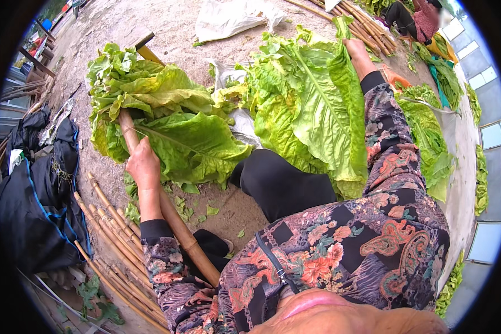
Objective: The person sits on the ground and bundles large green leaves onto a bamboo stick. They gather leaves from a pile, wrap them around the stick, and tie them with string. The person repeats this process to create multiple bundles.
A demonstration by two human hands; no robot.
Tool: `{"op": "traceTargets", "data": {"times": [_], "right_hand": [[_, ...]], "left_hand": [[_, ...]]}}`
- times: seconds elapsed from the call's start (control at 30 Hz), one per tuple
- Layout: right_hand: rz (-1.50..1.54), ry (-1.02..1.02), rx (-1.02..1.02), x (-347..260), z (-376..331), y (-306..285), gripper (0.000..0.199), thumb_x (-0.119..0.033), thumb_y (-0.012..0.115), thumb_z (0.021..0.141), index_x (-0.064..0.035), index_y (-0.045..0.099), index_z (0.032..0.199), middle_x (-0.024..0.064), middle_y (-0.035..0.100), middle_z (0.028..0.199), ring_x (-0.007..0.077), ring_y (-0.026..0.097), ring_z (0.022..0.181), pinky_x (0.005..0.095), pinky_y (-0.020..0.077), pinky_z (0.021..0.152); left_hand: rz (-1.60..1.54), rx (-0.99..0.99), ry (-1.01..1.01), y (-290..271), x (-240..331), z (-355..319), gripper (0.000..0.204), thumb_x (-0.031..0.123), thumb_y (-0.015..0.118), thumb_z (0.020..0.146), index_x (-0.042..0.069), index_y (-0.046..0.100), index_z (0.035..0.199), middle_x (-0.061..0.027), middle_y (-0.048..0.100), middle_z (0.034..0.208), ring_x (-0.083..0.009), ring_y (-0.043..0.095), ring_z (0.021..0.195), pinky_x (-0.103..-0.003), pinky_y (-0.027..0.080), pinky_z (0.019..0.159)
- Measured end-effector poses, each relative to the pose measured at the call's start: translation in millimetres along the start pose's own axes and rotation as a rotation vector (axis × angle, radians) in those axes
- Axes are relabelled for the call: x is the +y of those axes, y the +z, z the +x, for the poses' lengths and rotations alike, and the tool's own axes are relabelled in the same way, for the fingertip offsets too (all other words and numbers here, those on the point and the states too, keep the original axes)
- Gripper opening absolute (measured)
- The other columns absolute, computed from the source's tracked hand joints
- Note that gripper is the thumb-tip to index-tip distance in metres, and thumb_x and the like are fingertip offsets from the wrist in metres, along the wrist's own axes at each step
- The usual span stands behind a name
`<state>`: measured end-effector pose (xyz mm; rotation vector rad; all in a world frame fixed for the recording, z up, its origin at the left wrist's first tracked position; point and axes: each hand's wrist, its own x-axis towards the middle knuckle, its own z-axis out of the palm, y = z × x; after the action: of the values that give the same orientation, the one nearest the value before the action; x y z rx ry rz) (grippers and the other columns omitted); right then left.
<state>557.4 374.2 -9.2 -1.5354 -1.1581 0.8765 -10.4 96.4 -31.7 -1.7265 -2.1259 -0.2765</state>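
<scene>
Watching remotely, I clasp a bamboo pole (187, 240) in my left hand (143, 166), crinkled yellow-green leaves (320, 106) in my right hand (358, 53).

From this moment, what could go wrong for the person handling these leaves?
The large green leaf in the right hand might tear or crease; leaf scraps already lie on the ground. The leaf bunch sits around the far end of the bamboo pole, so it could slip or make the pole tip if the left hand loosens. The loose poles at the left might roll if stepped on.
</scene>
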Motion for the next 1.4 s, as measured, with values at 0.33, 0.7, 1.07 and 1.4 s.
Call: {"op": "traceTargets", "data": {"times": [0.33,0.7,1.07,1.4], "right_hand": [[-0.797,-0.176,-0.218,76,-7,84,0.063,-0.04,0.073,0.069,-0.0009,0.057,0.116,0.0258,0.057,0.116,0.0397,0.057,0.105,0.0437,0.0455,0.09],[-0.926,-0.65,-0.107,51,-18,86,0.04,-0.016,0.051,0.078,0.0086,0.05,0.109,0.0284,0.06,0.084,0.0419,0.061,0.08,0.0479,0.0481,0.071],[-0.755,-0.384,-0.564,-74,-57,167,0.042,-0.028,0.066,0.076,0.0073,0.058,0.097,0.0269,0.062,0.095,0.0344,0.061,0.092,0.0411,0.045,0.08],[-0.077,-0.568,-0.812,-165,-171,252,0.027,-0.013,0.052,0.09,-0.0007,0.055,0.114,0.01,0.064,0.098,0.0182,0.057,0.09,0.0329,0.045,0.084]], "left_hand": [[-0.044,0.004,0.015,0,9,2,0.02,0.01,0.053,0.084,0.01,0.062,0.103,-0.0126,0.065,0.074,-0.0315,0.065,0.063,-0.04,0.052,0.054],[-0.121,0.107,0.011,-8,-4,-14,0.01,0.004,0.051,0.077,0.01,0.058,0.081,-0.0094,0.063,0.067,-0.0287,0.065,0.061,-0.039,0.051,0.052],[-0.201,0.116,-0.026,-17,-13,-20,0.007,0.004,0.054,0.075,0.009,0.058,0.078,-0.0088,0.063,0.067,-0.0286,0.064,0.062,-0.039,0.051,0.052],[-0.401,0.099,-0.049,-37,-11,-28,0.006,0.009,0.054,0.082,0.005,0.058,0.08,-0.0141,0.063,0.066,-0.0328,0.064,0.062,-0.043,0.051,0.057]]}}
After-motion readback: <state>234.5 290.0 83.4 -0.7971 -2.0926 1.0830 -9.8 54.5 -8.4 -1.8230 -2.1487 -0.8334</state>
